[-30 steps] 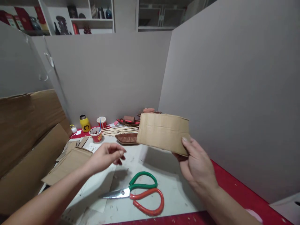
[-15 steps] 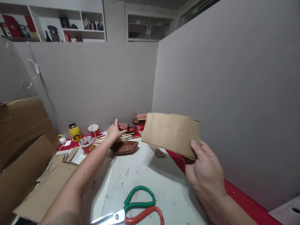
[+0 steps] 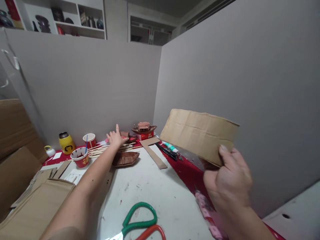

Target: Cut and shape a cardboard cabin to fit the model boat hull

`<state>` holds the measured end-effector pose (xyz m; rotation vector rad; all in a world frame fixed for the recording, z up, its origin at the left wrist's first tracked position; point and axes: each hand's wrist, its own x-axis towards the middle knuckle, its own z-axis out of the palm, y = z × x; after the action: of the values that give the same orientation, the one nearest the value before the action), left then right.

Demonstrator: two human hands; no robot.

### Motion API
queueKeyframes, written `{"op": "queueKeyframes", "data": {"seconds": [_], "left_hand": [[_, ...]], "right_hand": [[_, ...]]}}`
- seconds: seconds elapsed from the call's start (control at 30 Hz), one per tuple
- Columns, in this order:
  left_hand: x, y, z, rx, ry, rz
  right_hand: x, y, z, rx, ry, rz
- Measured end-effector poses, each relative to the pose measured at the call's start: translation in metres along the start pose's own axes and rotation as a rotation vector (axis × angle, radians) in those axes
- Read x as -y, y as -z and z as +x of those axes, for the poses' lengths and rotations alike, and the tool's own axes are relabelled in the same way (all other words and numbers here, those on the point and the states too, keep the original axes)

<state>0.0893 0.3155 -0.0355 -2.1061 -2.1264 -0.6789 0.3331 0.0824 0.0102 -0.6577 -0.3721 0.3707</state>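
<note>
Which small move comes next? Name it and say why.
Probably close the left hand on the partly hidden brown model beside it: that hand is spread and seems to hold nothing, while the right hand grips the cardboard piece.

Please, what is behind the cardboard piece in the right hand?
Beyond the top edge of the cardboard piece, the grey partition shows. What lies directly behind the piece is covered, as is part of the right hand.

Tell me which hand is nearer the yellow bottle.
Left. The left hand is to the right of the yellow bottle; the right hand is much farther right, holding cardboard.
</note>
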Motion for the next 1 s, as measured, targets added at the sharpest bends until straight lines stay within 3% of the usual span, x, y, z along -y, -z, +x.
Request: {"op": "queueKeyframes", "data": {"seconds": [0.4,0.53,0.7,0.83,1.0], "left_hand": [[-0.003,-0.010,0.005,0.011,-0.074,0.032],[-0.002,0.007,0.003,-0.061,-0.085,-0.005],[-0.007,0.050,-0.005,-0.141,-0.196,-0.092],[-0.008,0.095,-0.045,-0.140,-0.391,-0.205],[0.010,0.143,-0.150,-0.017,-0.658,-0.286]], "right_hand": [[-0.013,0.005,-0.004,0.082,-0.013,-0.010],[-0.013,0.005,-0.003,0.078,0.023,-0.006],[-0.011,0.004,0.001,0.011,-0.012,0.026],[-0.005,0.006,0.006,-0.082,-0.158,0.133],[0.000,0.007,-0.005,0.147,-0.425,0.053]]}}
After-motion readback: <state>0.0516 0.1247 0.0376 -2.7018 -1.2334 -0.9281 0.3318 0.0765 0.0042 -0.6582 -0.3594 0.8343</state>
